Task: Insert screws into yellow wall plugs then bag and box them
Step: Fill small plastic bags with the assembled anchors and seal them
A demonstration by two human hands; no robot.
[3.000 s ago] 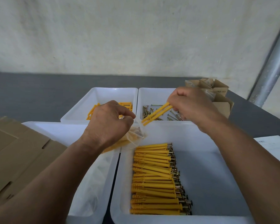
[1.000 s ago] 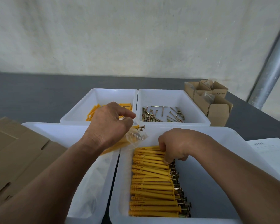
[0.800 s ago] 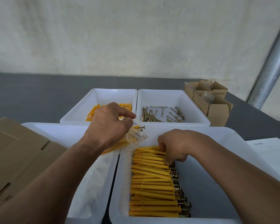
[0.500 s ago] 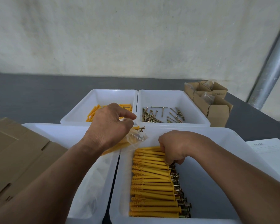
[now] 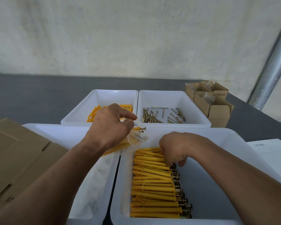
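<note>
Left hand (image 5: 110, 125) pinches the mouth of a clear bag (image 5: 136, 140), fingers curled round the film, where the near left tray (image 5: 58, 132) meets the near right tray (image 5: 217, 133); yellow plugs lie inside the bag and 2 screw heads poke past its opening. Just right of it, the right hand (image 5: 175, 148) curls its fingers over the top few assembled plugs (image 5: 152, 182), which lie in a neat row in the near right tray. Likely risks: lifting a pinch could drag neighbours askew, a screw might slide from its plug, and protruding heads may snag the film at the narrow mouth. Open boxes (image 5: 214, 103) stand far right
</note>
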